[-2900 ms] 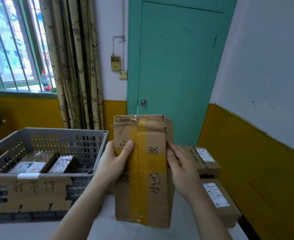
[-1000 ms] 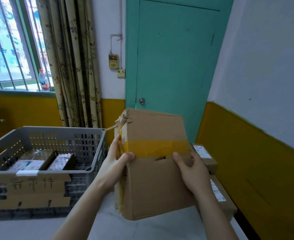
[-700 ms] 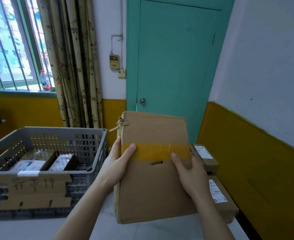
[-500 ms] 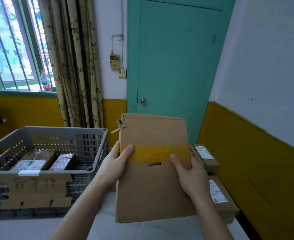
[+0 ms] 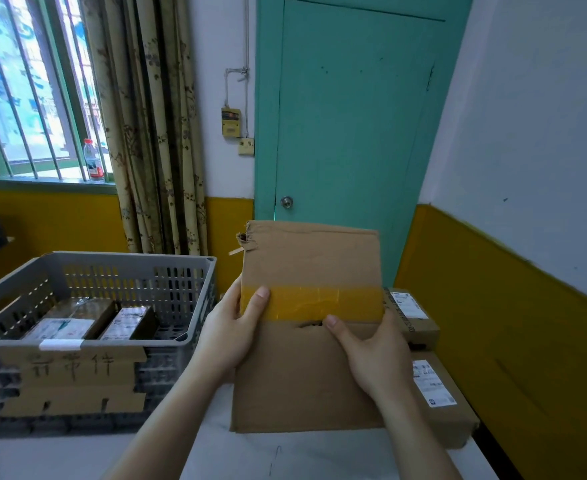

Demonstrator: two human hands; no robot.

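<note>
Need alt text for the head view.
A left hand and right hand hold a cardboard box upright at a white table, a yellow tape band across its face. A grey crate of packages stands left; two labelled parcels lie right.

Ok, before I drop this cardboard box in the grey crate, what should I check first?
1. Grip: ok. Left hand and right hand hold the cardboard box by its side edges, thumbs on the front.
2. Tape band: ok, it lies flat across the face.
3. Cardboard sound: not ok, a small tear sits just under the tape and the top left corner is frayed.
4. Shipping label: cannot tell, none shows on this face.
5. Room in the grey crate: ok, two parcels lie at its left, bare floor at its right.
</note>
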